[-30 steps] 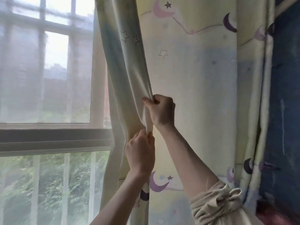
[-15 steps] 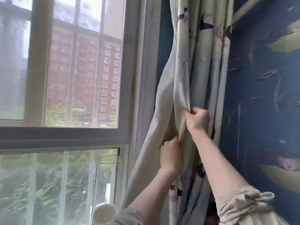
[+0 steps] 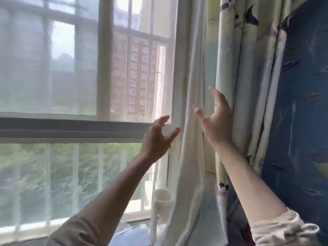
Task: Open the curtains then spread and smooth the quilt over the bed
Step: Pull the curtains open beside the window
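Bunched up in long folds at the right side of the window point(image 3: 102, 68): the curtain point(image 3: 230, 59), next to a dark blue wall point(image 3: 305, 103). Pale yellow and blue cloth with purple moons and little stars, white on the side nearest the glass.

Up in front of it all, two bare hands, holding nothing. Left hand point(image 3: 158, 137) wide open, fingers spread and a little bent, in front of the white window frame, just left of the curtain. Right hand point(image 3: 217, 121) wide open too, fingers spread, right in front of the curtain's folds; hard to tell if touching the cloth.

Through the glass, a tall red building point(image 3: 136, 77) far off and green trees point(image 3: 53, 174) below. Down low by the curtain, a white round thing point(image 3: 162, 196), too blurry to name. Cream sleeve point(image 3: 284, 231) pushed up on the right arm.
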